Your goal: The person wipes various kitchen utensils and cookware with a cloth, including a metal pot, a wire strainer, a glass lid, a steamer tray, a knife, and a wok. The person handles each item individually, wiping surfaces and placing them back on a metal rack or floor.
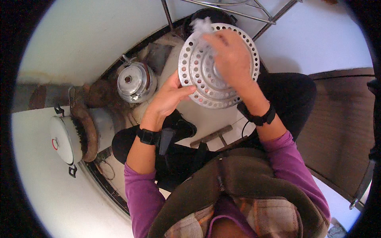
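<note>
We see a silver kettle [129, 84] on the left, its lid on, so what it holds is hidden; nearer and further left stands a pot [104, 123] under a pale lid [63, 139] with dark handles, its contents hidden too; a rough brown ring [91, 137] runs around the pot's body; at the far side, a black pan [217, 15] shows partly behind a round metal plate full of holes [201, 72], and we cannot see into it.

Below us lies a pale floor [235, 127]; a light wall [107, 33] rises on the left, with a dark strip along its foot; a metal rack [242, 4] leans in at the far right, and a brown panel [337, 131] stands on the right; we also see dark trousers and purple sleeves, with a black band on each wrist.

The plate is held up between the two hands, over the floor; our left hand [168, 95] is clamped on its near left rim, thumb on top and fingers behind; our right hand [233, 59] lies over its face, blurred, fingertips pinching a white wad [201, 26] at the far left rim; we cannot tell whether the wad touches the metal.
</note>
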A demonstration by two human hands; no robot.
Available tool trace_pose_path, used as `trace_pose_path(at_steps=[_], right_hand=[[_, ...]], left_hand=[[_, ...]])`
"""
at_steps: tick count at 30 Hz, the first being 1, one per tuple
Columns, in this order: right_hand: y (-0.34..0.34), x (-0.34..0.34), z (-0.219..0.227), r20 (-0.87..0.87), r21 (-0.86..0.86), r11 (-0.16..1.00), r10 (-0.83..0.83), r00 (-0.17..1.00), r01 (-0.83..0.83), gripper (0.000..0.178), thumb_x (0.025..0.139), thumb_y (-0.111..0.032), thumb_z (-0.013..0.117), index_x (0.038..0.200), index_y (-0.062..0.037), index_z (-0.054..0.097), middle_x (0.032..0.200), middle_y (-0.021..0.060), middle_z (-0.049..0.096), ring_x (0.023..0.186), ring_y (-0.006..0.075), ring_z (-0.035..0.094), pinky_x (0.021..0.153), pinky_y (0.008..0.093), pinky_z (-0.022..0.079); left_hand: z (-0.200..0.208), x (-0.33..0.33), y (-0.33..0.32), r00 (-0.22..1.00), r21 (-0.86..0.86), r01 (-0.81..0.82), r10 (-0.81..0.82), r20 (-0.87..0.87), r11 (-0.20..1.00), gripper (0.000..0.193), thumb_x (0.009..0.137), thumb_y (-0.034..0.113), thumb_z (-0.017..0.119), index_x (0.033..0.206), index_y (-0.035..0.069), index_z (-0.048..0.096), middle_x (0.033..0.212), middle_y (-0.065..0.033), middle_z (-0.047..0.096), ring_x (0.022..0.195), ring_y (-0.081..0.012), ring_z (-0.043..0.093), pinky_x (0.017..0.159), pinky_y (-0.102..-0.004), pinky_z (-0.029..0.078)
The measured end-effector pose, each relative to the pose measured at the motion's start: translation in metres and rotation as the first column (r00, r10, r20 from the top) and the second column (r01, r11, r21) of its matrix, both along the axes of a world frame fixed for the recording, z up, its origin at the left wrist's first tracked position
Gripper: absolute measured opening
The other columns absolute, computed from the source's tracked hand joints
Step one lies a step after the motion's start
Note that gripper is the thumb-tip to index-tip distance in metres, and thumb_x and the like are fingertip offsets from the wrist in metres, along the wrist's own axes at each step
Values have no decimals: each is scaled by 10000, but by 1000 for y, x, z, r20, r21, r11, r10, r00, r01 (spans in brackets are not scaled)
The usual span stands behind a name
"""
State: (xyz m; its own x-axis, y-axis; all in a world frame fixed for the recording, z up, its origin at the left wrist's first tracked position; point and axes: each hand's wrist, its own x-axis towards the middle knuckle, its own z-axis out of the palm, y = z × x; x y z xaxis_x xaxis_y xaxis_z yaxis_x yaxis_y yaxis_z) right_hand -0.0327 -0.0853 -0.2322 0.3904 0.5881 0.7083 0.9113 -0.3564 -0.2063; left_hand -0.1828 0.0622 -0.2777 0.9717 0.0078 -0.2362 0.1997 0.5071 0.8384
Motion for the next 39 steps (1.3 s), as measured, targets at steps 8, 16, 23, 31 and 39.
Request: trace_pose_path(at_steps=[8,16,23,31,39], right_hand=[[-62,57,1,-172,62,926,-358,918,373,314,800,-62,643,1110,-109,667,998,134,608,967,341,582,808,413,491],[-123,49,-55,-786,61,965,-111,609,254,333,927,-242,606,1180,-27,635,1013,127,675,920,224,628,831,329,484],[-114,50,-37,-959,257,965,249,137,51,380,967,-357,595,1160,-35,649,982,23,673,853,90,594,786,254,485],[-107,35,-18,-949,312,941,315,-2,133,346,980,-322,576,1164,-37,643,1029,24,683,886,94,622,808,259,499],[-107,32,-9,-966,258,954,259,9,151,367,980,-331,570,1181,-31,638,1052,36,680,909,109,625,820,264,499]], left_hand=[[-8,2,5,997,-111,-74,77,26,991,567,882,5,633,1396,86,408,1239,-75,616,1085,-207,640,862,-391,572],[-41,4,-14,970,-144,-232,240,44,962,514,917,-37,563,1384,112,412,1284,-94,584,1125,-236,620,895,-416,574],[-34,2,-9,960,-194,-251,269,75,948,496,926,-43,545,1374,125,418,1289,-97,580,1119,-246,624,898,-433,577],[-21,1,-7,964,-201,-245,260,51,948,485,933,-29,540,1377,133,427,1301,-83,574,1147,-243,606,925,-461,554],[-13,0,-5,969,-192,-237,245,17,952,505,935,-19,540,1399,121,400,1329,-104,549,1169,-267,591,939,-465,551]])
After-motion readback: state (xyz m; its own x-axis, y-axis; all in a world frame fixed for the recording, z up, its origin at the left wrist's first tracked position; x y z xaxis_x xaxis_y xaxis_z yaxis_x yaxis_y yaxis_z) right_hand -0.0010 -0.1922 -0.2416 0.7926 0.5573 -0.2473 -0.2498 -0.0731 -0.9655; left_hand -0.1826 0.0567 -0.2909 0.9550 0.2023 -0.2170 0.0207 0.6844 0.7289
